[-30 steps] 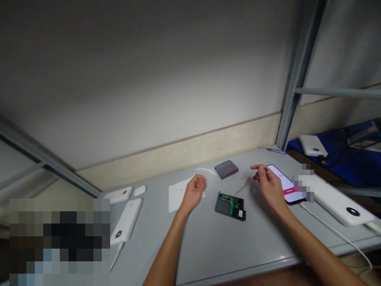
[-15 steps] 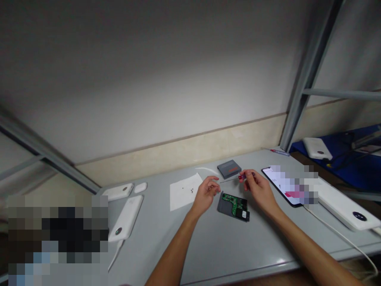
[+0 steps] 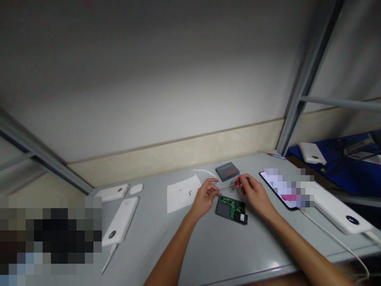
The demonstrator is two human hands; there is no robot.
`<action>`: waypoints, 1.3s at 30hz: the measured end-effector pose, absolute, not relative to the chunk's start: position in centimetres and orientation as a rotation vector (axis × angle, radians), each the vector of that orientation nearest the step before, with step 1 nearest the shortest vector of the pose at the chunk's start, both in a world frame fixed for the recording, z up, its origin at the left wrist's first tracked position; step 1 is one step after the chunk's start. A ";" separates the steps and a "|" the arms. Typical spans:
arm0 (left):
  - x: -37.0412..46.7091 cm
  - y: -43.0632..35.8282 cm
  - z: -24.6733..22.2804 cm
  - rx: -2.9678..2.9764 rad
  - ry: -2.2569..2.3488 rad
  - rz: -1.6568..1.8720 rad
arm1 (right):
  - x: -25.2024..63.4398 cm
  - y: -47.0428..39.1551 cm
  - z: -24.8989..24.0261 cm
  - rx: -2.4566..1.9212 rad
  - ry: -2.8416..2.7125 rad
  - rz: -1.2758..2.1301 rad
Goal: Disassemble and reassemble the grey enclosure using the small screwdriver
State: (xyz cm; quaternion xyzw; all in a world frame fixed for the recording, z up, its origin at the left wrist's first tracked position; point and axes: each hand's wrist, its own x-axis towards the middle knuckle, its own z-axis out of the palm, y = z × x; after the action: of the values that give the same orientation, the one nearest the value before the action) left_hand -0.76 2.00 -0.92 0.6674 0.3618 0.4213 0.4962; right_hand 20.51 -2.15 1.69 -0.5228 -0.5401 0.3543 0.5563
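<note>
My right hand is closed around the reddish handle of a screwdriver. The thin shaft points left and slightly down, toward the fingertips of my left hand. The thumb and some fingers of that hand are pinched near the shaft's tip, with the index finger raised; whatever they hold is too small to make out. Just below both hands, an opened dark case with a green circuit board lies flat on the desk. A closed grey drive case with orange marking rests behind them.
Several tiny dark screws lie on white paper left of my hands. White power banks and a small white case stand farther left. To the right are a phone, a large white power bank and another screwdriver.
The screwdriver's tip has dipped toward my left hand, and my left fingers have drawn together near it. The whole view has shifted slightly.
</note>
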 end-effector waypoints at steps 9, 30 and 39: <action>-0.8 1.9 -0.5 1.645 0.844 1.015 | 20.7 -2.5 1.9 -1.177 -1.381 0.857; -1.1 1.8 -0.4 1.674 0.830 1.019 | 20.3 -3.3 3.0 -1.212 -1.385 0.816; -1.0 1.7 -0.2 1.720 0.902 1.019 | 20.3 -3.5 3.3 -1.207 -1.389 0.817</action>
State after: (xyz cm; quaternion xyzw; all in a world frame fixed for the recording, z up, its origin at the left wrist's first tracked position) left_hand -1.01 1.66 -0.16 0.6977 0.3660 0.4134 0.4565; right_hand 20.31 -3.49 3.32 -0.5067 -0.5831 0.3427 0.5347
